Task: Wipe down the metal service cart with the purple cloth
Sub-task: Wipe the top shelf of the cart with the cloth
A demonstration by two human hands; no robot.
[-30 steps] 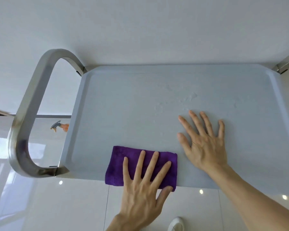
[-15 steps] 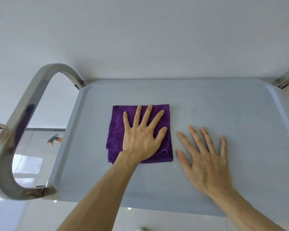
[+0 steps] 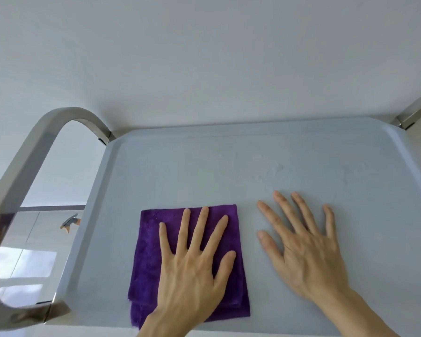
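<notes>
The person's left hand (image 3: 192, 266) lies flat on the purple cloth (image 3: 151, 259), fingers straight and spread, palm pressing the fabric down onto the top tray of the metal service cart (image 3: 170, 176). The cloth is folded into a rough square, with a second layer showing along its near edge, and it sits on the left half of the tray, close to the near rim and a little apart from the raised left rim. The wrist crosses the cloth's near edge, so part of that edge is hidden.

The right hand (image 3: 306, 249) rests palm down on the bare tray surface just beside the cloth, not touching it. Its fingers are also straight and splayed, holding nothing.

Beyond the right hand's fingertips, faint streaks (image 3: 270, 172) mark the tray; they may be moisture or residue, though the glare makes that hard to tell.

A curved steel handle (image 3: 22, 171) loops up from the cart's left end, and a second steel bar (image 3: 413, 113) shows at the far right corner. Through the handle's loop a glossy tiled floor (image 3: 24, 261) reflects window light, and a small grey and orange object (image 3: 69, 223) lies on it, too small to identify. A plain pale wall (image 3: 204, 57) fills the upper part of the view.
</notes>
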